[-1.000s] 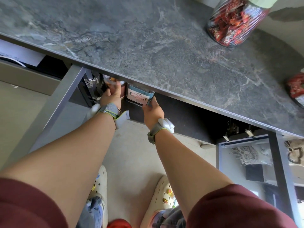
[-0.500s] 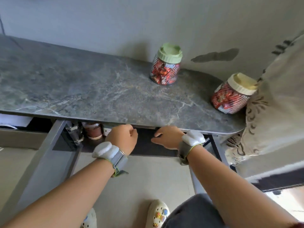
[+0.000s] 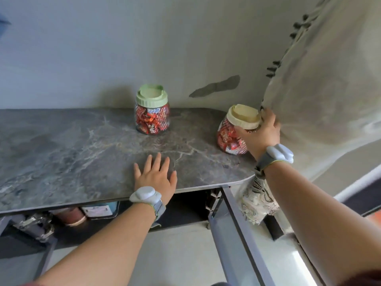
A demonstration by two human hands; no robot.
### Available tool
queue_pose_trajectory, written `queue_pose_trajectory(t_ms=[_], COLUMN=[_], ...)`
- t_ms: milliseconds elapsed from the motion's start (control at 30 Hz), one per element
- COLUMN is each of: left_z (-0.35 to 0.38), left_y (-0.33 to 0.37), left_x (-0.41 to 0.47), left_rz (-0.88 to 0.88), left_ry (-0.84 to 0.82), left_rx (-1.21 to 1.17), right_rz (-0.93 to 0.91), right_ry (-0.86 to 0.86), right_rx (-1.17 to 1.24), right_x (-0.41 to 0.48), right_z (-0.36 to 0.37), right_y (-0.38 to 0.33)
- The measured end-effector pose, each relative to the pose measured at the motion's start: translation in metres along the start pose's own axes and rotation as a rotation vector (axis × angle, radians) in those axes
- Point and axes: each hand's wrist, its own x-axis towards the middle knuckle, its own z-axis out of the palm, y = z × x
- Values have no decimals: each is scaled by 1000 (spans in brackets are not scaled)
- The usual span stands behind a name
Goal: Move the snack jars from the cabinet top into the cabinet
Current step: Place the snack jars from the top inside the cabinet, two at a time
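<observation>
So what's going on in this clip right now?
A person is clearing snack jars off a grey stone cabinet top. The right hand is wrapped around the neck of the cream-lidded jar, which sits near the top's right end. The left hand lies flat, fingers spread, on the front edge. The green-lidded jar stands untouched by the wall. Below, two containers already sit inside the open cabinet.

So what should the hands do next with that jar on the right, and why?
Probably close the right hand firmly around the cream-lidded jar and lift it. The fingers are wrapped at its lid, but the jar seems to rest on the cabinet top. The left hand lies flat there, and the cabinet below stands open.
</observation>
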Motion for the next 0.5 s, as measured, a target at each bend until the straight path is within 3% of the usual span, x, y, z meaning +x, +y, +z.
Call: queue_pose_trajectory(t_ms=[133,500], left_z=[7,-3], left_y=[5,9], left_x=[-6,2], left_rz=[-19,-10], left_ry=[-23,-24], left_rx=[25,94], right_rz=[134,273], right_ry=[-21,9], right_rx=[22,288], right_x=[22,15], right_z=[18,47], right_y=[4,23])
